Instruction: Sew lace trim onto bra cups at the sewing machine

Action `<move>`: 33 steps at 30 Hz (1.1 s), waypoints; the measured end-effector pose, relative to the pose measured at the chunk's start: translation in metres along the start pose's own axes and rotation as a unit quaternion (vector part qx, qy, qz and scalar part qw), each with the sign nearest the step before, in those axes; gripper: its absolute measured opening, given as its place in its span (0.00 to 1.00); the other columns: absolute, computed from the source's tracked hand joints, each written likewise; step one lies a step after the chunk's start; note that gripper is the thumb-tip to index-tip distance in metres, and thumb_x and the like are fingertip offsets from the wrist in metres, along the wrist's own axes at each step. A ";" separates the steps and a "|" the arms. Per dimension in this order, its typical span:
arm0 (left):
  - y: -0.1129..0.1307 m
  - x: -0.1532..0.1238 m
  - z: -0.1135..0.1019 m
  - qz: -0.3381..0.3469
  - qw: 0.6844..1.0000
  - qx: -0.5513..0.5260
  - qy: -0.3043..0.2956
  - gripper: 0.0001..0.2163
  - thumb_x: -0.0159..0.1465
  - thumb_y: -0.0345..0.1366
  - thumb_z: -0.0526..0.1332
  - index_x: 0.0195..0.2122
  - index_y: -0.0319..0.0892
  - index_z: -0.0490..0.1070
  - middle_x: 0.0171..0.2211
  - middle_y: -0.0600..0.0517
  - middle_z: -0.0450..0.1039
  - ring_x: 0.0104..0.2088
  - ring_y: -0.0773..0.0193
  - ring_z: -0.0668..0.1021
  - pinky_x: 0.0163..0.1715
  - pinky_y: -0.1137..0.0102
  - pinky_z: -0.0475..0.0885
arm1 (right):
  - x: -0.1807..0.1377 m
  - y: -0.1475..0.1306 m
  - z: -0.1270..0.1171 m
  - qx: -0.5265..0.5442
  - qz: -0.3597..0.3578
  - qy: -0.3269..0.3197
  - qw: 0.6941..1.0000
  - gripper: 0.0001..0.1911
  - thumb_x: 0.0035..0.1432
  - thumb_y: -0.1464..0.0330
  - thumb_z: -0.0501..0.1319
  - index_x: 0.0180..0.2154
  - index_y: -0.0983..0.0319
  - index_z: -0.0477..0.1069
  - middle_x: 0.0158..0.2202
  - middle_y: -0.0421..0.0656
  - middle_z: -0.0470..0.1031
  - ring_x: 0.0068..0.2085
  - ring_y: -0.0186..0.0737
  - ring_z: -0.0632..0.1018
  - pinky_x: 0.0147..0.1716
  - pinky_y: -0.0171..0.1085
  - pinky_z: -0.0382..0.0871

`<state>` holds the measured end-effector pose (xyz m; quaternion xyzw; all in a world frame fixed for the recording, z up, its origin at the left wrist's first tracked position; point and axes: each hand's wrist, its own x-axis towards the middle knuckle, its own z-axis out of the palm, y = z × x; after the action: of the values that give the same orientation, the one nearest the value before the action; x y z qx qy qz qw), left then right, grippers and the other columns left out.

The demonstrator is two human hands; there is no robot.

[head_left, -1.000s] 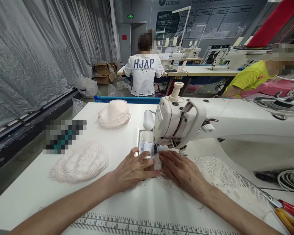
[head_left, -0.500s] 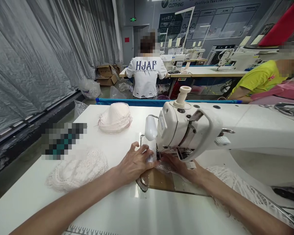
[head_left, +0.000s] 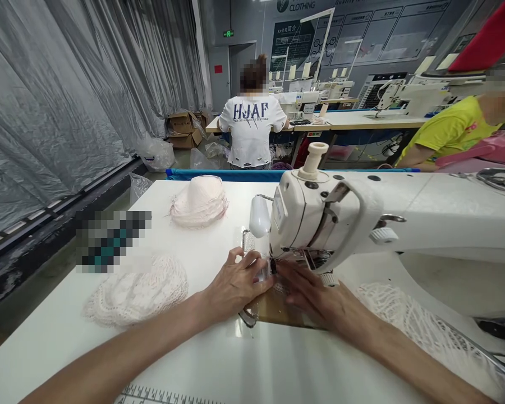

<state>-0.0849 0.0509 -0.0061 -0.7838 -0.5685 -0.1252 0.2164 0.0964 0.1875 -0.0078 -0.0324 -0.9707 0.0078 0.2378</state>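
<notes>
My left hand [head_left: 239, 283] rests on the bed of the white sewing machine [head_left: 303, 216], left of the needle. Its fingers are bent and spread, with the thumb and forefinger tips beside the presser foot [head_left: 272, 266]. From the right, my right hand [head_left: 320, 294] reaches under the machine head, fingers closed on a small piece of white lace [head_left: 280, 287] that is mostly hidden. What lies beneath the left fingertips cannot be made out. White stringy lace [head_left: 404, 308] trails beside my right forearm.
Left on the table lie a lace stack [head_left: 141, 292] and a pile of pale pink cup-shaped pieces [head_left: 200, 202]. A ruler strip [head_left: 160, 394] runs along the near edge. Ahead, a person in a white shirt [head_left: 252, 129] sits; another in yellow [head_left: 450, 132] is at right.
My right hand has shifted slightly down and toward me, its thumb side showing more. Less lace shows between the hands. My left hand stays nearly in place; the view shifted slightly.
</notes>
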 end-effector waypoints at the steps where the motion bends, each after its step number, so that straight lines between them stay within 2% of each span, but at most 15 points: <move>1: 0.001 0.000 0.001 0.005 1.000 -0.009 0.020 0.13 0.64 0.26 0.54 0.48 0.44 0.65 0.44 0.48 0.70 0.50 0.59 0.67 0.44 0.60 0.55 | -0.003 -0.006 -0.003 0.015 -0.021 -0.008 1.000 0.19 0.64 0.60 0.51 0.51 0.62 0.67 0.47 0.50 0.74 0.42 0.45 0.76 0.34 0.40 0.73; 3: 0.003 0.000 0.002 0.019 0.998 -0.037 0.054 0.08 0.65 0.26 0.53 0.42 0.40 0.67 0.40 0.50 0.72 0.48 0.62 0.69 0.45 0.61 0.55 | -0.008 -0.016 -0.008 0.047 -0.049 -0.015 0.998 0.21 0.63 0.58 0.51 0.49 0.66 0.67 0.47 0.54 0.73 0.43 0.47 0.76 0.36 0.43 0.72; 6: 0.006 0.000 0.004 0.030 0.994 -0.065 0.083 0.07 0.65 0.23 0.51 0.36 0.38 0.67 0.33 0.52 0.74 0.44 0.66 0.72 0.47 0.63 0.56 | -0.012 -0.025 -0.009 0.070 -0.039 0.002 0.997 0.15 0.63 0.61 0.53 0.41 0.65 0.71 0.42 0.51 0.75 0.40 0.45 0.77 0.37 0.43 0.71; 8: 0.007 -0.001 0.005 0.028 0.992 -0.074 0.095 0.07 0.64 0.23 0.51 0.35 0.37 0.67 0.31 0.52 0.75 0.42 0.67 0.73 0.47 0.64 0.57 | -0.012 -0.027 -0.008 0.070 -0.040 0.017 0.997 0.13 0.63 0.63 0.53 0.39 0.65 0.71 0.40 0.50 0.76 0.38 0.43 0.77 0.35 0.41 0.69; 12: 0.008 -0.001 0.005 0.023 0.990 -0.083 0.108 0.07 0.64 0.23 0.52 0.35 0.37 0.67 0.31 0.52 0.75 0.39 0.68 0.75 0.46 0.64 0.59 | -0.013 -0.023 -0.006 0.061 -0.049 0.037 0.996 0.12 0.63 0.64 0.54 0.40 0.65 0.71 0.43 0.49 0.76 0.35 0.40 0.77 0.32 0.39 0.67; 21: 0.009 0.000 0.005 0.015 0.991 -0.084 0.098 0.07 0.63 0.23 0.53 0.36 0.37 0.68 0.31 0.52 0.74 0.35 0.68 0.74 0.45 0.64 0.60 | -0.015 -0.025 -0.007 0.016 -0.053 0.040 0.998 0.16 0.66 0.62 0.49 0.41 0.64 0.72 0.43 0.46 0.77 0.36 0.41 0.77 0.34 0.40 0.64; 25: 0.009 0.000 0.005 0.009 0.994 -0.072 0.083 0.08 0.64 0.24 0.52 0.35 0.39 0.69 0.31 0.53 0.74 0.35 0.69 0.74 0.45 0.65 0.60 | -0.015 -0.026 -0.007 -0.006 -0.052 0.035 0.998 0.17 0.66 0.63 0.48 0.41 0.64 0.72 0.43 0.46 0.78 0.33 0.41 0.77 0.34 0.42 0.64; 33: 0.009 -0.002 0.007 -0.019 0.996 -0.064 0.056 0.09 0.64 0.23 0.50 0.37 0.40 0.68 0.33 0.53 0.74 0.36 0.68 0.74 0.47 0.64 0.58 | -0.012 -0.026 -0.010 -0.017 -0.032 0.025 0.999 0.17 0.67 0.63 0.46 0.40 0.62 0.72 0.43 0.46 0.78 0.33 0.40 0.77 0.37 0.41 0.63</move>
<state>-0.0776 0.0501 -0.0155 -0.7769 -0.5612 -0.2090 0.1944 0.1099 0.1603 -0.0031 -0.0056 -0.9650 -0.0167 0.2615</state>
